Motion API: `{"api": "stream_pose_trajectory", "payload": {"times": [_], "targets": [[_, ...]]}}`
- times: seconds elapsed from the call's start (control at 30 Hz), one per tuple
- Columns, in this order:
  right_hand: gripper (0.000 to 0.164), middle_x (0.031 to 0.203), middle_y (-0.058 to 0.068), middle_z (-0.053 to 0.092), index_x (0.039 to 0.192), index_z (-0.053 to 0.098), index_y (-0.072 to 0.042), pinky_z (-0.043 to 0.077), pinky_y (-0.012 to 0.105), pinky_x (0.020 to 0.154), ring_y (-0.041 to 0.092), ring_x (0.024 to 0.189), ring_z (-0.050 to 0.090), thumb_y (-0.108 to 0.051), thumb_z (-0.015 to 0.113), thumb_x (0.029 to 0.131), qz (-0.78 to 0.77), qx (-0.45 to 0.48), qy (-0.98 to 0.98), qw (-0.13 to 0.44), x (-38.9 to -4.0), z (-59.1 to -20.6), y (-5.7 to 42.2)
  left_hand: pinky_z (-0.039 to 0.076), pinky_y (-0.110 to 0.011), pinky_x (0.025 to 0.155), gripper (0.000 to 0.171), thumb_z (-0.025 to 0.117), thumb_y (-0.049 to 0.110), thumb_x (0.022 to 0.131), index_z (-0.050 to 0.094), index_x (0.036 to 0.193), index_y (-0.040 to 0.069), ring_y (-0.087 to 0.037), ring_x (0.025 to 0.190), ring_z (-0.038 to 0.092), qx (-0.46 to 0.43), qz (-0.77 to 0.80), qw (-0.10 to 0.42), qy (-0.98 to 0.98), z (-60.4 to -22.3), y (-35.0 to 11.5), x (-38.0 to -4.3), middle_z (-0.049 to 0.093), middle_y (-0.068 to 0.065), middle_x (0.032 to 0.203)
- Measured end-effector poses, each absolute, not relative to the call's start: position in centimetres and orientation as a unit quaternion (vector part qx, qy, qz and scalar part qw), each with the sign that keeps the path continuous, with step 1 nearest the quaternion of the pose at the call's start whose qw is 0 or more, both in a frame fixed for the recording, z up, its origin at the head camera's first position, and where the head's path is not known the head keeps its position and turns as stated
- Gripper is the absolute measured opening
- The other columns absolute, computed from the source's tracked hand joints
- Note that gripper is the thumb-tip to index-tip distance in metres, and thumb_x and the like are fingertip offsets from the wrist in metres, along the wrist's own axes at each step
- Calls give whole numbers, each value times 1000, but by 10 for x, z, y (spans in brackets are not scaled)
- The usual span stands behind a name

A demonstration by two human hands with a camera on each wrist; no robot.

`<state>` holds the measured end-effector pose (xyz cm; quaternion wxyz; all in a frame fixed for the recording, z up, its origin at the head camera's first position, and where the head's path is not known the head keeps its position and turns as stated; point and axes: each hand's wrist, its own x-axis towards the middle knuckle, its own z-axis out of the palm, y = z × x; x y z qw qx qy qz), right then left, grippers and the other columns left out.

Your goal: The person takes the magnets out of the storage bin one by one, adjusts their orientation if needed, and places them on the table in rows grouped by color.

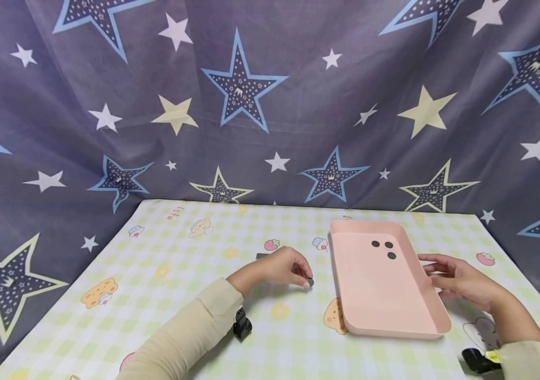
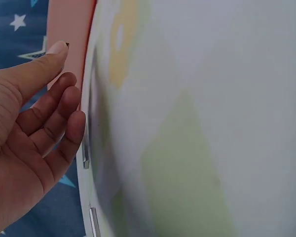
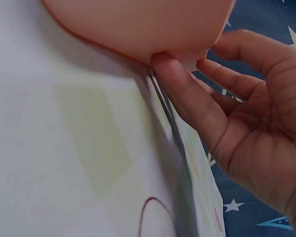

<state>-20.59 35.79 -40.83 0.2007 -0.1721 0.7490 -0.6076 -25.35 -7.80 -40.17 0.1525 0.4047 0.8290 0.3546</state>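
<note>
My left hand [image 1: 285, 266] pinches a small black disc [image 1: 310, 282] between thumb and fingertips, low over the table and left of the pink tray [image 1: 386, 333]. In the left wrist view only a dark sliver of the disc [image 2: 67, 45] shows past the thumb. Three flat black discs, one of them a lone lower disc [image 1: 391, 256], lie inside the tray towards its far end. My right hand [image 1: 464, 282] touches the tray's right wall from outside with loosely extended fingers. In the right wrist view the thumb [image 3: 167, 66] rests at the tray's lower edge.
Behind my left hand a dark grey flat object [image 1: 262, 256] is mostly covered by the hand. A checked cloth [image 1: 170, 295] with printed cartoons covers the table. At its back hangs a star-patterned curtain [image 1: 260, 142].
</note>
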Motion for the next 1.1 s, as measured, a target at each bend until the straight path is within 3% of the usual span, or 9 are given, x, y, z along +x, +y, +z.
{"api": "stream_pose_trajectory", "payload": {"times": [0.67, 1.1], "targets": [[48, 119, 1, 59, 132, 52, -33, 57, 42, 78, 15, 101, 63, 1, 52, 98, -609, -175, 746, 204, -204, -410, 359, 47, -15, 63, 8, 82, 10, 80, 74, 81, 11, 2, 63, 54, 419, 257, 131, 861, -407, -67, -255, 64, 11, 70], [48, 119, 2, 60, 142, 46, -19, 57, 41, 78, 15, 101, 64, -2, 54, 98, -597, -159, 761, 196, -206, -408, 358, 51, -18, 70, 13, 80, 10, 81, 75, 92, 5, -3, 72, 61, 386, 322, 123, 856, -392, -61, -258, 69, 6, 80]]}}
